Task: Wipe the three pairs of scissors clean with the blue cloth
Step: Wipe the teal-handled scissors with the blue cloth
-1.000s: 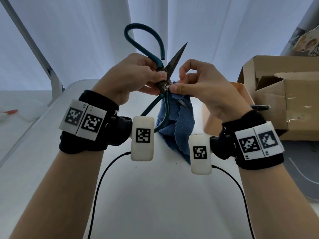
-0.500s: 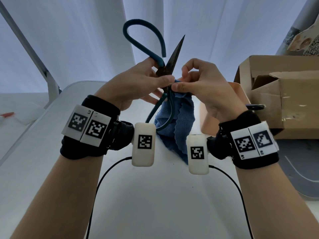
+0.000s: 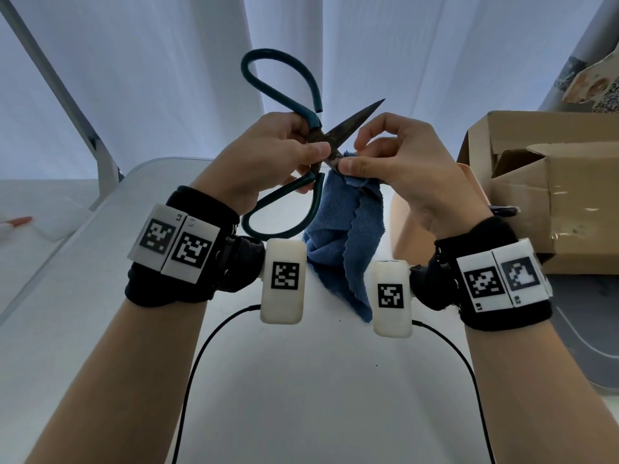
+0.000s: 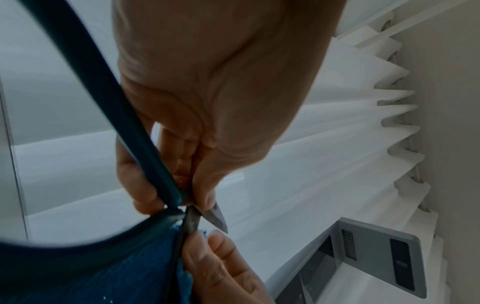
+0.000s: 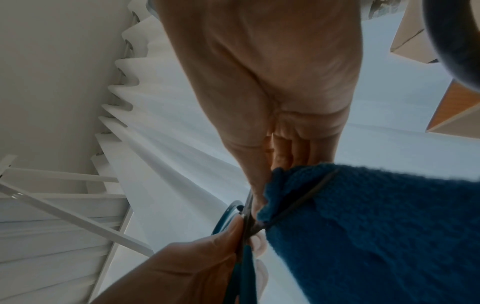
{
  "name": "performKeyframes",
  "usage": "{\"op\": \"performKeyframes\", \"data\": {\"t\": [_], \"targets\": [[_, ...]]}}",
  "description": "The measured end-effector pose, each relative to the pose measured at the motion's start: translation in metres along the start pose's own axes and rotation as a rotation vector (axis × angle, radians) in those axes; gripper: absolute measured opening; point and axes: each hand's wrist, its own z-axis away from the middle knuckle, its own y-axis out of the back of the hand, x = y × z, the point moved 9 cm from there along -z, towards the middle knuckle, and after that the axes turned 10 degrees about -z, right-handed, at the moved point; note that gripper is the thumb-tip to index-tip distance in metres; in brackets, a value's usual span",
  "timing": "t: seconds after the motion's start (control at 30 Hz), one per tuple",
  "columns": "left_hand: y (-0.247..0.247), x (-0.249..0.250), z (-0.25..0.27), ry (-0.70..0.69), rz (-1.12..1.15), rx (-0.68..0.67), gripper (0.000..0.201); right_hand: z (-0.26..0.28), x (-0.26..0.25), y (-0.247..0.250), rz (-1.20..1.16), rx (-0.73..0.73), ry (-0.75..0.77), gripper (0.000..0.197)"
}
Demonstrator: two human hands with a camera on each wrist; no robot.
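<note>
A large pair of scissors (image 3: 284, 98) with dark teal loop handles and rusty dark blades is held up in front of me, blades spread apart. My left hand (image 3: 278, 159) pinches them at the pivot (image 4: 187, 207). My right hand (image 3: 385, 162) pinches the blue cloth (image 3: 345, 236) around the lower blade close to the pivot, and the cloth hangs down over the table. The upper blade (image 3: 361, 118) points up and to the right, bare. In the right wrist view the cloth (image 5: 376, 226) folds over a thin blade edge. The other two pairs of scissors are not clearly seen.
A white table (image 3: 301, 396) lies below my arms. At the right stand an open cardboard box (image 3: 552, 182) and a small tan box (image 3: 402, 222) with a dark object (image 3: 502, 211) at its edge. White curtains hang behind. A white metal frame (image 3: 67, 105) rises at the left.
The scissors have tilted so the free blade now leans further right. My right hand and the cloth have shifted a little along the lower blade near the pivot.
</note>
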Motion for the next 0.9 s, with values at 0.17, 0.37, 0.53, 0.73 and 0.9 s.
{"op": "performKeyframes", "data": {"t": [0.17, 0.37, 0.53, 0.73, 0.9], "targets": [[-0.001, 0.0, -0.001, 0.004, 0.014, 0.013, 0.019, 0.002, 0.002, 0.004, 0.067, -0.047, -0.059, 0.026], [-0.001, 0.0, -0.002, -0.001, -0.014, 0.037, 0.02, 0.001, 0.007, 0.003, 0.027, -0.01, -0.047, 0.024], [0.008, -0.004, -0.004, 0.009, -0.056, 0.081, 0.02, 0.001, 0.009, 0.002, 0.066, -0.065, -0.102, 0.013], [0.009, -0.003, -0.002, 0.002, -0.1, 0.076, 0.013, -0.002, 0.0, 0.033, 0.062, 0.188, -0.001, 0.007], [0.007, -0.001, -0.002, -0.007, -0.116, 0.067, 0.015, 0.0, -0.004, 0.02, -0.224, 0.187, 0.011, 0.008]]}}
